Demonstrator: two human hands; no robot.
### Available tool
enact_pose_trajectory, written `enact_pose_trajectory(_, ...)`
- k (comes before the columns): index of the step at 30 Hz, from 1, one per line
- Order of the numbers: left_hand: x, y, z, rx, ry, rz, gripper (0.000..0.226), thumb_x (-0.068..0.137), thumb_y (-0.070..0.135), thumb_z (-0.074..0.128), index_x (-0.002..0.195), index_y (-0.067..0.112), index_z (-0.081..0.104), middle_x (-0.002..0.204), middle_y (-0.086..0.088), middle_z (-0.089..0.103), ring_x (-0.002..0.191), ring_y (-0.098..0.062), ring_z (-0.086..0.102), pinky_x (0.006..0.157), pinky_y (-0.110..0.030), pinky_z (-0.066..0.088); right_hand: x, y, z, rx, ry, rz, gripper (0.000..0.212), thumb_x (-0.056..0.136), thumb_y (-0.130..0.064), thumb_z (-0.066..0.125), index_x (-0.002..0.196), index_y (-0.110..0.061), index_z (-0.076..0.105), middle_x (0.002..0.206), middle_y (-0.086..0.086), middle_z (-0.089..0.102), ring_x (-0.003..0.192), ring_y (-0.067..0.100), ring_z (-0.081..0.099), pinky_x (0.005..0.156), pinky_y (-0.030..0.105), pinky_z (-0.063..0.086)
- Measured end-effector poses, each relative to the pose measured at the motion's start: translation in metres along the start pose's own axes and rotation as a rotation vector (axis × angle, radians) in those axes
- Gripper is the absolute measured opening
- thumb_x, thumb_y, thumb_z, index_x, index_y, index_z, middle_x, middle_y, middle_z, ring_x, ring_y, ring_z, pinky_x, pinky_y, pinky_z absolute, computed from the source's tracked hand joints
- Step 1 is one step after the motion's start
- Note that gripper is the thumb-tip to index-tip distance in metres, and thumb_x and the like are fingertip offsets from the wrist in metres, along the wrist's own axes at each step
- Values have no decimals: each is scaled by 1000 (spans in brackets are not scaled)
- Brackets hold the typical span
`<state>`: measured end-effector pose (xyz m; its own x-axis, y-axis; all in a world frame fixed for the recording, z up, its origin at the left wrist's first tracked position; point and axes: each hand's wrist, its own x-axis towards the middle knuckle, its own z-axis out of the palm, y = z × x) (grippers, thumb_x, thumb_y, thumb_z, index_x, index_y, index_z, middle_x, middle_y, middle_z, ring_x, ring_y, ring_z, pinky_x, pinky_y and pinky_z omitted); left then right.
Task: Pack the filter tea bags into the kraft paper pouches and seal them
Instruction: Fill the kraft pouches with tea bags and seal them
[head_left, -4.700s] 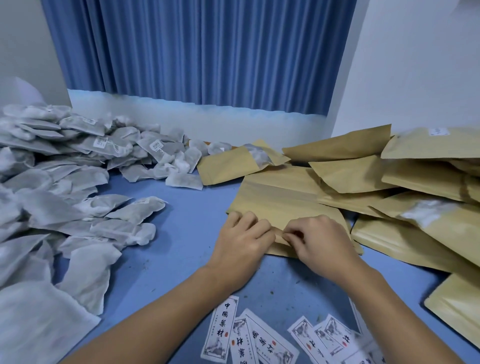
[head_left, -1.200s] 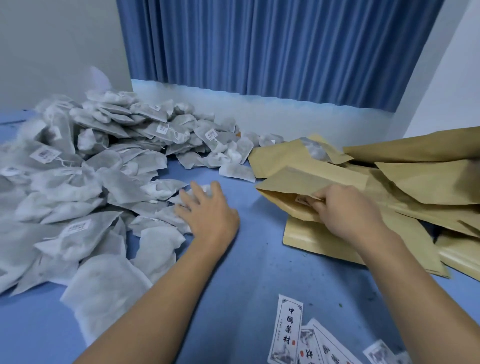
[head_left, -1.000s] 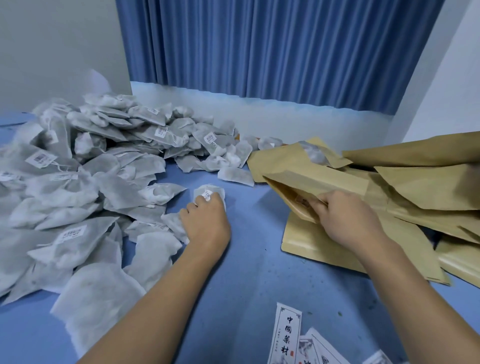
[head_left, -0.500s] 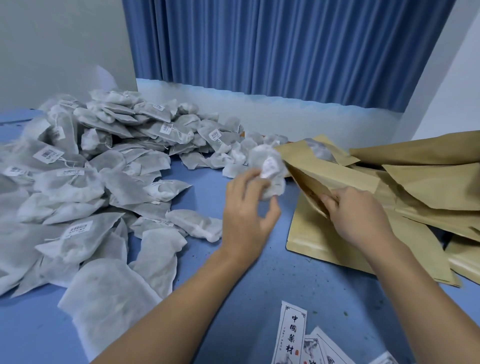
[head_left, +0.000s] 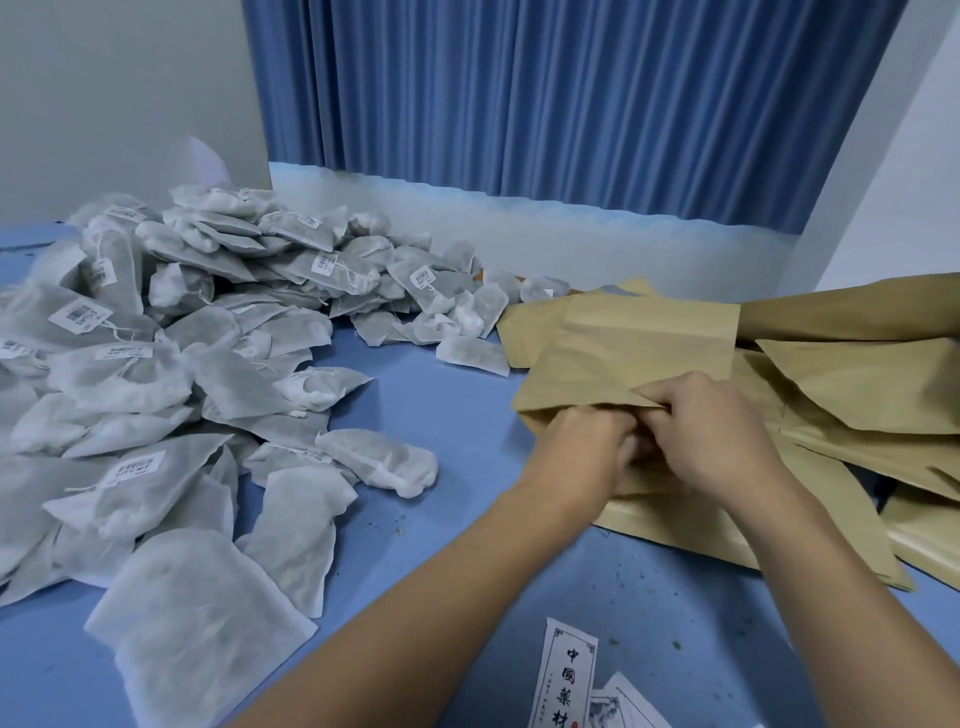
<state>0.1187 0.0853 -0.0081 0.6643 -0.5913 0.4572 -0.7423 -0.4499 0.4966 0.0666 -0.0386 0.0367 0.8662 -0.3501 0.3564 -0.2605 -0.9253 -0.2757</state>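
Note:
A kraft paper pouch (head_left: 639, 353) lies open-mouthed towards me on the blue table (head_left: 467, 545), on top of other flat pouches. My right hand (head_left: 717, 431) pinches the upper lip of its mouth and holds it up. My left hand (head_left: 582, 441) has its curled fingers pushed into the mouth; the filter tea bag it carried is hidden inside the pouch. A big heap of white filter tea bags (head_left: 156, 364), some with small printed tags, covers the left half of the table.
More kraft pouches (head_left: 857, 384) are stacked at the right, one flat pouch (head_left: 675, 525) under my hands. Printed paper labels (head_left: 569, 675) lie at the near edge. A blue curtain (head_left: 519, 93) and a low white ledge close the back.
My left hand picked a tea bag from the heap, carried it right and pushed it into the pouch mouth. My right hand kept holding the pouch open.

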Motion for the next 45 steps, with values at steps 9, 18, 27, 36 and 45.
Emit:
enact_pose_trajectory(9, -22, -14, 19, 115, 186, 166, 16, 86, 8, 53, 88, 7, 69, 90, -11, 65, 82, -37, 61, 61, -41, 47, -8, -14, 11, -244, 67, 50, 25, 91, -21, 53, 105, -29, 71, 94, 9, 68, 90, 36, 63, 64, 32, 42)
enact_pose_trajectory(18, -47, -49, -25, 413, 450, -482, 47, 79, 14, 59, 122, 33, 61, 163, -7, 24, 151, -31, 18, 112, -71, 12, -15, -14, 4, 84, -51, 59, 36, 87, -23, 64, 122, -27, 66, 105, 6, 70, 102, 32, 62, 85, 37, 53)
enact_pose_trajectory(27, -65, -61, -31, 269, 258, -819, 68, 82, 1, 55, 140, 33, 36, 166, -5, -5, 149, -35, 7, 106, -57, 33, -11, -4, 9, 161, 30, 36, 42, 94, -11, 52, 127, -32, 68, 112, 4, 72, 99, 28, 63, 74, 27, 42)
enact_pose_trajectory(36, -57, 7, -4, -274, 775, 107, 58, 79, -22, 45, 131, 2, 58, 136, -14, 58, 131, -27, 53, 112, -32, 40, -12, -5, 3, 148, 78, 39, 31, 89, -4, 51, 81, -28, 70, 74, 5, 65, 74, 33, 54, 58, 29, 35)
enact_pose_trajectory(45, 16, 12, 11, 96, -86, -313, 18, 95, 3, 49, 106, 11, 60, 113, -13, 63, 105, -35, 61, 75, -38, 45, -15, -13, -21, 45, 218, -7, 34, 87, -2, 47, 97, -23, 73, 72, 8, 61, 70, 33, 49, 57, 33, 37)
